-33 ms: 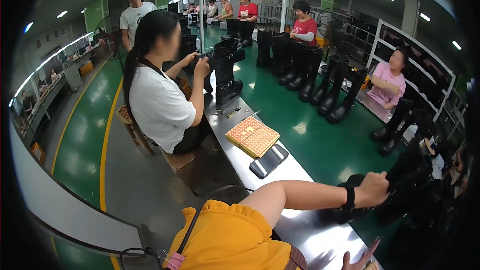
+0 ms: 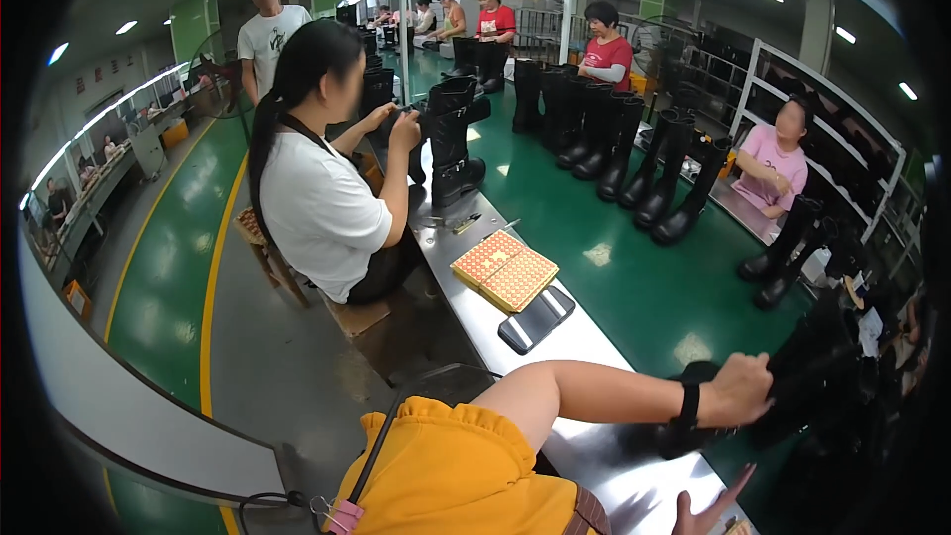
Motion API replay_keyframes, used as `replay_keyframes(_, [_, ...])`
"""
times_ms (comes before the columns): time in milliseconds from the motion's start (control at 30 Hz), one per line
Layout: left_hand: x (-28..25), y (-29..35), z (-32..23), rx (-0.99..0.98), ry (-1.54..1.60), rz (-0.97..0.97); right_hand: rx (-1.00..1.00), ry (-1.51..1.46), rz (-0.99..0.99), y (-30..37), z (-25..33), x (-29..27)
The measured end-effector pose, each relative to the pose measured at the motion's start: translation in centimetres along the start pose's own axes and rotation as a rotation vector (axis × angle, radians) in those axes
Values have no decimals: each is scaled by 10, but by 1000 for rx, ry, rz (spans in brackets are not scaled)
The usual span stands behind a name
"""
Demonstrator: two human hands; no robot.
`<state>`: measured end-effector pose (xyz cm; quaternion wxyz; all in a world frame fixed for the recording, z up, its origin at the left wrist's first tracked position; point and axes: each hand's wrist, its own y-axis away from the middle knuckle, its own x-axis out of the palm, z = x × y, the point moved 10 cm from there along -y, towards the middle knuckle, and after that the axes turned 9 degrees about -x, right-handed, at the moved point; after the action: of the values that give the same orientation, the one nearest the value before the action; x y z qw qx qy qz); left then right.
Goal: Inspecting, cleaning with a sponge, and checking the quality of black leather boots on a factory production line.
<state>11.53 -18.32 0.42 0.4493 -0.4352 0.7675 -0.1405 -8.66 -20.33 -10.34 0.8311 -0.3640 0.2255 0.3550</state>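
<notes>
My left hand (image 2: 735,391), with a black band on its wrist, is closed, its fingers curled against a black boot (image 2: 807,367). What lies inside the grip is largely hidden in the dark. A dark boot part (image 2: 698,374) shows behind the wrist, over the edge of the metal bench. My right hand (image 2: 711,510) shows at the lower edge, fingers spread and holding nothing visible. Farther up the bench lie a dark phone (image 2: 536,321) and a red-and-yellow patterned box (image 2: 503,271).
The narrow metal bench (image 2: 584,342) runs beside a green surface (image 2: 594,228) where black boots (image 2: 684,188) stand in a row. A co-worker in white (image 2: 322,203) sits at the left by another tall boot (image 2: 453,144). A co-worker in pink (image 2: 773,168) is across on the right.
My view has shifted very slightly. My left hand has turned a little, and my right hand's fingers have risen slightly. The seated co-worker's head has moved a little.
</notes>
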Motion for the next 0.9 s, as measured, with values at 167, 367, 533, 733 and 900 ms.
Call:
replay_keyframes(167, [-31,88,-40,230,95,231,-141,-446,-70,-18,50,46])
replay_keyframes(367, [-52,124,-8,291,108,17,-58,-367,-354,21,23,22])
replay_keyframes(533, [-55,153,7,352,74,-169,25,-286,-444,25,4,20])
replay_keyframes(733, [-67,152,29,305,125,-257,81,-219,-565,29,-11,-7])
replay_keyframes(900, [-44,134,63,69,454,-25,435,-11,-828,69,-62,-56])
